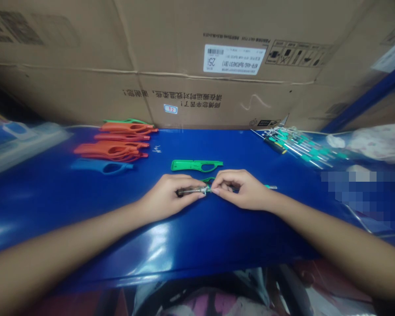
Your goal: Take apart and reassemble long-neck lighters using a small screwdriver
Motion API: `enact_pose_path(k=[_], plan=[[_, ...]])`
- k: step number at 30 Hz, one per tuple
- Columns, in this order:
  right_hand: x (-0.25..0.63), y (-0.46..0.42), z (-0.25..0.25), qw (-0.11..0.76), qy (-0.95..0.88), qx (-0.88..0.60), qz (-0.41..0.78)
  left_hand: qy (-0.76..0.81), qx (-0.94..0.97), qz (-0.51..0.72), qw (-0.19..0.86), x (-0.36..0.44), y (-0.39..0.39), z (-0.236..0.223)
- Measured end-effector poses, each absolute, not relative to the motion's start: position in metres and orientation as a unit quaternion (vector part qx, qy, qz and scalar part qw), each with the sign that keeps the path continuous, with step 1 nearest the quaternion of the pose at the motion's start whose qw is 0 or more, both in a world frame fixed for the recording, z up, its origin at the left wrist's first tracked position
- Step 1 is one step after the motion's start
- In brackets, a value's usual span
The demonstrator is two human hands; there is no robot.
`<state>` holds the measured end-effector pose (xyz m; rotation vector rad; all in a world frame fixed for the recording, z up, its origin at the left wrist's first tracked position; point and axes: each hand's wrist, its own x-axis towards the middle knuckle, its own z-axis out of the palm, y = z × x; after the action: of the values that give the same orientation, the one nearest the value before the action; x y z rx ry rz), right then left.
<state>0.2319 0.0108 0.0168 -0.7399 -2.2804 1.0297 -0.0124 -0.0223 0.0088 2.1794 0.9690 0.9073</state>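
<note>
Both hands meet at the middle of the blue table [217,228]. My left hand [166,195] is closed in a pinch on the dark, clear barrel of a slim tool [191,190]. My right hand [242,186] is closed on the tool's other end, where a green part and a thin metal tip [271,187] stick out to the right. A small green piece shows between the two hands. Just beyond them lies a green plastic handle shell [195,165], untouched.
A stack of orange handle shells [118,142] with one green on top and a blue shell [100,166] lie at the left. A heap of green-handled tools [296,142] lies at the right. A large cardboard box [184,61] walls the table's far edge.
</note>
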Motion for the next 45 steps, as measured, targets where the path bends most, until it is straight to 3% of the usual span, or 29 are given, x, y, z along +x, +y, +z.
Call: enact_pose_path(k=[45], plan=[[0.2306, 0.0109, 0.0163, 0.264, -0.841, -0.279, 0.381, 0.356, 0.826, 0.336, 0.278, -0.0116, -0.0219, 0.0102]])
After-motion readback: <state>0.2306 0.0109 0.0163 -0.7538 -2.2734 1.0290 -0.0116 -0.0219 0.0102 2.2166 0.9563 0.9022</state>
